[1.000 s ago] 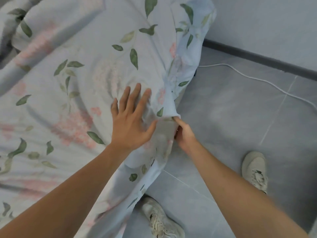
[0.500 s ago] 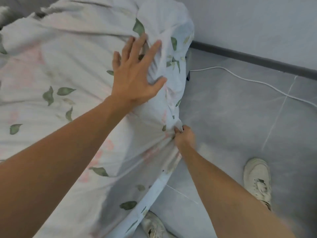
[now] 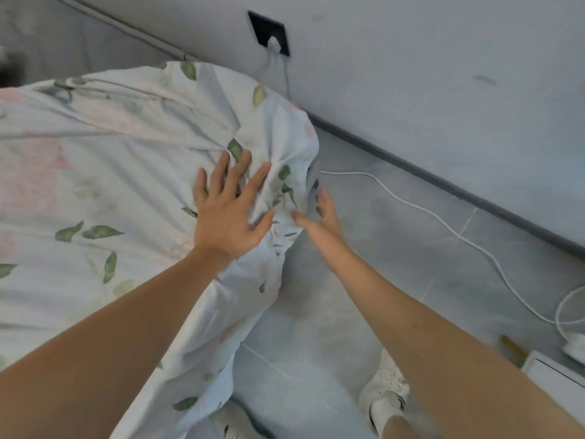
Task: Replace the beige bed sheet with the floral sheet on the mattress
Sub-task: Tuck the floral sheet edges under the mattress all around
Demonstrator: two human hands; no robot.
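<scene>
The floral sheet (image 3: 104, 172), pale blue with green leaves and pink flowers, covers the mattress across the left of the view and hangs over its corner. My left hand (image 3: 231, 210) lies flat with spread fingers on the sheet near that corner. My right hand (image 3: 319, 220) is beside the corner's hanging fabric, fingers straight and apart, thumb touching the cloth. The sheet bunches in folds between the two hands. No beige sheet is visible.
Grey tiled floor (image 3: 395, 255) lies to the right, crossed by a white cable (image 3: 443, 223) from a black wall socket (image 3: 269, 33). A dark skirting runs along the wall. My two white shoes (image 3: 384, 397) stand by the bed's edge. A white object sits at the lower right.
My right hand has let go of the pinched sheet edge and opened beside the corner. My left hand stays flat on the sheet near the corner. The view has tilted up toward the wall.
</scene>
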